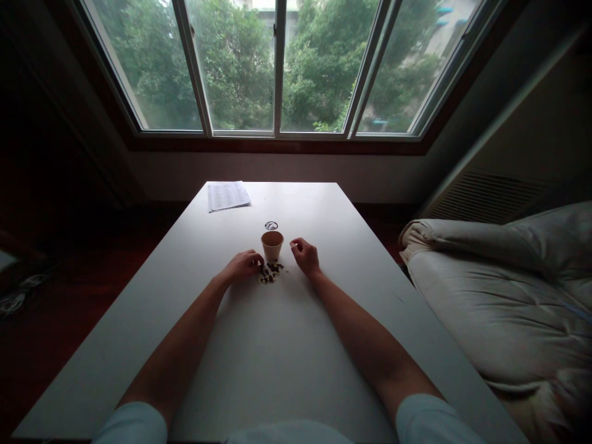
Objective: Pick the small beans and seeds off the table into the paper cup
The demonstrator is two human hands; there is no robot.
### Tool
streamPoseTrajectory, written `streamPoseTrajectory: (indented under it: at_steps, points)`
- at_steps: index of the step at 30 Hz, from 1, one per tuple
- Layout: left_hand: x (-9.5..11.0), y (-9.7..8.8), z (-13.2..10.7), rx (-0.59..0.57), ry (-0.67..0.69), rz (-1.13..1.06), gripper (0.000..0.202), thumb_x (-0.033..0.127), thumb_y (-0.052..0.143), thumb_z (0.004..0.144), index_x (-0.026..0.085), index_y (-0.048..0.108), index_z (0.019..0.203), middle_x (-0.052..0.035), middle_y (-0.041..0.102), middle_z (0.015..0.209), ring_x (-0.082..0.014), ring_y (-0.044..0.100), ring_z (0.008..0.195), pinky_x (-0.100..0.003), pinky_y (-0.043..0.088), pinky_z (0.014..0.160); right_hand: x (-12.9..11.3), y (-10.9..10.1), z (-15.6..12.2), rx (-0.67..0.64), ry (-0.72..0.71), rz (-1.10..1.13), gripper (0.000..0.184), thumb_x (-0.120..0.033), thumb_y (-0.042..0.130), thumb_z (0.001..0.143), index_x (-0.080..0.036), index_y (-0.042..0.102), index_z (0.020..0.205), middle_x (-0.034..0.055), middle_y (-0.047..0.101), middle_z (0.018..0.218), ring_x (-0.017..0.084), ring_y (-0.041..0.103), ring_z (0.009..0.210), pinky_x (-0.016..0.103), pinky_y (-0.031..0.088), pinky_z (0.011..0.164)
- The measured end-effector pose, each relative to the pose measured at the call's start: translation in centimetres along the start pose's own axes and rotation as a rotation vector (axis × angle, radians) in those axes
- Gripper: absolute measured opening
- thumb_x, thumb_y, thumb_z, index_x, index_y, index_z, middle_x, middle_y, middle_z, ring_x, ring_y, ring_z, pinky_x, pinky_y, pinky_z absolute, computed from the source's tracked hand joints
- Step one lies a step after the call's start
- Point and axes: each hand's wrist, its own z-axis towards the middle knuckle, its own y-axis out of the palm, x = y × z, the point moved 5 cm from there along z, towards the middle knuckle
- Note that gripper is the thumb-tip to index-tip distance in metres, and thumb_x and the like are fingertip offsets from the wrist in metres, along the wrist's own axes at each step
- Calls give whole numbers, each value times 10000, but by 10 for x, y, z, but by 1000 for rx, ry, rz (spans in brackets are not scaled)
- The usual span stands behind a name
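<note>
A paper cup [272,248] stands upright on the white table between my two hands, its brown inside facing me. Just in front of it lies a loose pile of small dark and pale pieces, like mixed beans [269,272]. My left hand [244,264] rests at the left edge of that pile, fingers curled down and touching it; anything between the fingertips is too small to see. To the right of the cup, my right hand [306,255] hovers with thumb and fingers pinched together, and I cannot make out what they hold. Behind the cup is a small round lid-like disc [271,226].
Printed sheets of paper [228,196] lie at the table's far left corner. A folded pale mattress or quilt [499,296] sits beyond the right edge of the table [287,357]. Past the far end is a wide window [277,68]. Cables [23,293] lie at the left.
</note>
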Motion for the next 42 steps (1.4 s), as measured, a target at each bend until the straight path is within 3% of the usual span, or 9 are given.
streamPoseTrajectory:
  at_steps: [11,15,21,28,34,42]
  points:
    - [12,3,0,72,28,-59,138,200,591,769,200,690,866,-13,646,845,-117,561,699,-229,446,665,-3,1,-2,-33,13,-16,296,-407,489,874,-193,691,850,-16,570,588,136,510,559,244,378,613]
    - [25,-1,0,137,73,-197,135,231,586,797,189,684,880,-6,653,782,-112,552,681,-233,445,669,-3,2,-4,-53,8,-16,292,-406,494,878,-195,696,864,-11,588,604,138,516,566,245,384,615]
    - [32,-8,1,389,-4,-518,124,271,581,826,167,611,886,14,590,698,-91,519,622,-206,423,585,-1,6,-4,-64,-21,-7,291,-406,496,888,-194,692,858,-17,570,601,132,516,561,242,372,602]
    - [29,1,4,485,-91,-847,131,291,575,820,187,506,862,61,554,603,-62,485,456,-173,388,445,0,6,-3,-60,-46,0,287,-399,495,887,-194,692,852,-24,550,596,126,506,559,238,365,601]
    - [30,-3,4,587,-119,-879,221,364,622,839,175,533,910,36,607,650,-76,546,483,-197,456,473,-3,4,-3,-69,-36,-5,294,-399,492,882,-186,693,849,-19,555,595,127,495,553,237,364,593]
    - [30,-4,4,655,-116,-809,208,341,634,838,177,573,952,19,624,716,-92,596,563,-223,505,560,-4,4,-4,-72,-34,-5,287,-395,494,881,-192,693,843,-20,552,593,131,505,559,241,367,595]
